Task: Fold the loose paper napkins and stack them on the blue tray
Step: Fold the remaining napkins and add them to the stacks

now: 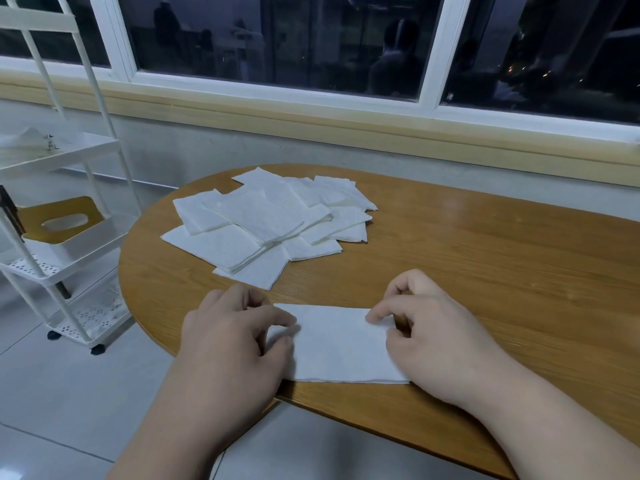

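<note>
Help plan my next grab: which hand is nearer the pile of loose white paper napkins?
Left. The left hand sits just before the napkin pile; right hand lies farther rightward.

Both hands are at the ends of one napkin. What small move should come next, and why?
Probably bring one short end over onto the other. The napkin lies flat as a long rectangle near the table's front edge, the left hand pinches its left end and the right hand its right end, so another fold seems set up.
</note>
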A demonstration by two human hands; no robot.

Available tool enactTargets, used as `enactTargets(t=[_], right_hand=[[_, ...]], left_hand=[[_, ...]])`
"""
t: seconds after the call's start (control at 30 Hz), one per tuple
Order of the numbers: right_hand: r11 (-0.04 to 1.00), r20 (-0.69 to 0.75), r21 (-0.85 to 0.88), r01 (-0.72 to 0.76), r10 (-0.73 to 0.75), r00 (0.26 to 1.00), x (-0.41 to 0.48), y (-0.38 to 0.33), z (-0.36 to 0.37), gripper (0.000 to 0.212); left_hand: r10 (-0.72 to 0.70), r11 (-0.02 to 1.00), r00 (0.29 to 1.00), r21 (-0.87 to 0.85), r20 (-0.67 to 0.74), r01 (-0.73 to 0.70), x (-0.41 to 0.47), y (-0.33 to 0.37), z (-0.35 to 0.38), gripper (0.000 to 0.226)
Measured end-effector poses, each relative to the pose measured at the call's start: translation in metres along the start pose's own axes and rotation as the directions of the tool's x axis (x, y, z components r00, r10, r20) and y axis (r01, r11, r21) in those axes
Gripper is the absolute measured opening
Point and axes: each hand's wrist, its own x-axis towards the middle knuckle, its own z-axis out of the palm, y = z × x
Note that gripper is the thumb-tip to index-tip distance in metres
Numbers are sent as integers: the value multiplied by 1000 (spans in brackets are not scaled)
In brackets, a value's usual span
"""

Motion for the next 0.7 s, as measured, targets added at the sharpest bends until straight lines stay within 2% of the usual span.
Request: enactTargets(t=[0.17,0.47,0.7], right_hand=[[1000,50,10,12,-13,999,3,2,0,34],[985,-40,169,24,-18,999,5,-3,6,29],[977,-8,145,154,-154,988,37,-51,8,21]], left_hand=[[58,998,987,25,147,-62,0,-2,-4,13],[-6,1000,991,8,131,5,-1,-6,-8,15],[-77,997,993,14,91,76,-1,-15,-19,16]])
